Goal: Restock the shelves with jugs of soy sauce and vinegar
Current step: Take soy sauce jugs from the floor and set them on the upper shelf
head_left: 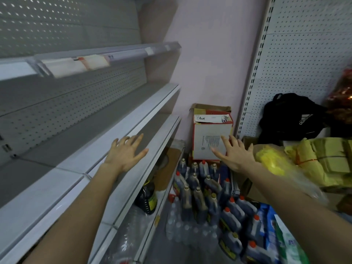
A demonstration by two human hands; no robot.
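Left hand [126,153], fingers spread and holding nothing, lies over the front edge of a shelf [80,149]; whether it touches is unclear. Right hand [235,156], also spread and holding nothing, is in front of a box [209,130]. Dark jugs [200,191] crowd the floor [158,250] below, beside the shelf's foot.

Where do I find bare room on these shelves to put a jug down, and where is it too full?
The grey shelf board by the left hand is bare from the pegboard back to its white front lip. Below, dark jugs and clear bottles stand packed together, with hardly a gap for a hand.
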